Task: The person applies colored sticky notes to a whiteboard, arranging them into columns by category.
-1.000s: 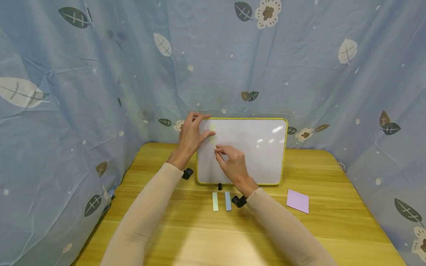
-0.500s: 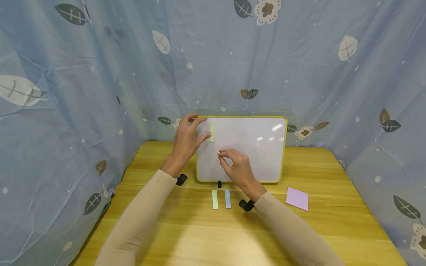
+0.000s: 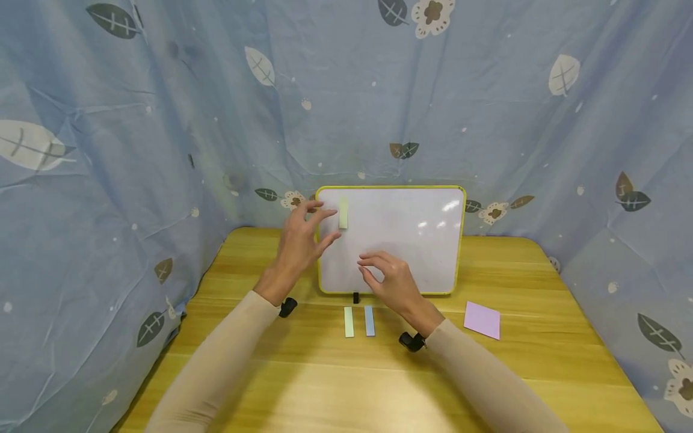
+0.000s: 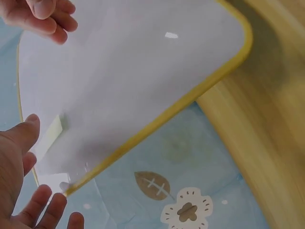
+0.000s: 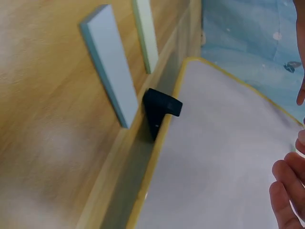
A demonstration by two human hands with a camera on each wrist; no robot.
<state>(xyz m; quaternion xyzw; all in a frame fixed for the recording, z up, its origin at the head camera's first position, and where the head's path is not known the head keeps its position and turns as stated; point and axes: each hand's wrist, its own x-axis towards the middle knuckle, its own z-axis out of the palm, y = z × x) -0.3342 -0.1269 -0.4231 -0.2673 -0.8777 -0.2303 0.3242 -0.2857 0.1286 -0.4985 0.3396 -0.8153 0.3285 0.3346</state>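
A whiteboard [image 3: 400, 240] with a yellow frame stands tilted on the table. On its upper left a pale yellow-green sticky strip [image 3: 343, 215] hangs upright, its lower end lifted slightly from the surface in the left wrist view. My left hand [image 3: 298, 240] is just left of this strip, fingers spread and holding nothing. Lower down, in front of the board, my right hand [image 3: 395, 282] has thumb and forefinger bent toward each other with a small gap. I see nothing between them. In the right wrist view only some fingers [image 5: 288, 183] of that hand show.
Before the board lie a light green sticky-note pad [image 3: 349, 322] and a blue one [image 3: 369, 320], both narrow. A square purple sticky-note pad [image 3: 482, 320] lies to the right. A black foot [image 5: 159, 107] supports the board's lower edge. Patterned blue curtains [image 3: 346, 108] surround the wooden table [image 3: 325, 385].
Both hands have drawn back from the sticky strip, the left down and leftward, the right down and rightward. The strip now stays on the board, fully visible. The head view has shifted slightly.
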